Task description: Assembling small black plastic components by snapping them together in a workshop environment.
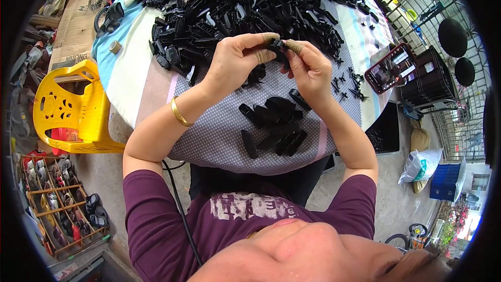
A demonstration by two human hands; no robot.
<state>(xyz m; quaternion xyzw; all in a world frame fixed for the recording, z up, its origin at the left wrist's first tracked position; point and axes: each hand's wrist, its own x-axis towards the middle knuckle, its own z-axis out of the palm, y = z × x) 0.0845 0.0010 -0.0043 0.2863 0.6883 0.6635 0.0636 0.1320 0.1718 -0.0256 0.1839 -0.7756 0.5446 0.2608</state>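
Both hands meet over the near half of a round table (pixel 206 136) covered in patterned cloth. Pinched between their fingertips is a small black plastic piece (pixel 278 45); its exact shape is partly hidden by fingers. My left hand (pixel 237 61) grips it from the left, and my right hand (pixel 311 73) from the right. Tan tape wraps some fingertips on both hands. Just beyond them spreads a large heap of glossy black plastic parts (pixel 209 21). Closer to me, between my forearms, lies a loose group of elongated black parts (pixel 282 109).
Small black branched pieces (pixel 356 84) are scattered right of my right hand. A phone (pixel 391 68) stands at the table's right edge. On the left are a tape roll (pixel 115 47), a yellow plastic chair (pixel 86 109) and a shoe rack (pixel 60 203). A black cable (pixel 180 203) runs beside my body.
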